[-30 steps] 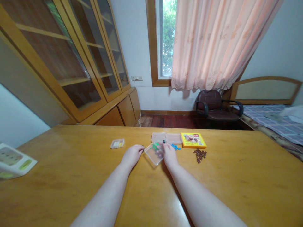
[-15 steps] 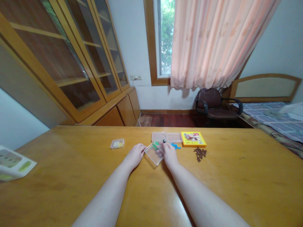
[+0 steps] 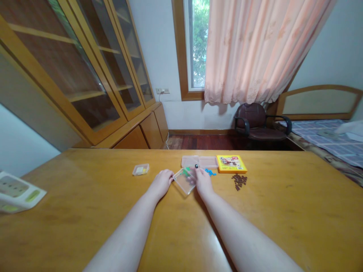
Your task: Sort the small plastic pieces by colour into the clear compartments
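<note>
A clear plastic box (image 3: 185, 186) is tilted cornerwise over the table in front of me. My right hand (image 3: 204, 182) grips its right side, thumb on top and fingers seen blurrily through the plastic. At its left corner, my left hand (image 3: 162, 182) pinches the edge with curled fingers. Small green pieces (image 3: 185, 171) show at the box's far side; whether they lie inside or behind it I cannot tell. Just right of my right hand is a little heap of blue pieces (image 3: 210, 172). Brown pieces (image 3: 239, 181) are scattered farther right.
Behind the hands lies a clear open case (image 3: 208, 162), beside a yellow printed box (image 3: 231, 164). A small clear container (image 3: 141, 169) with something yellow stands left on the wooden table (image 3: 93, 196). A white-and-green plastic object (image 3: 21, 192) sits at the left edge.
The camera view has shifted slightly, so the table things sit a little higher. Both hands keep their hold on the clear box, which has hardly moved.
</note>
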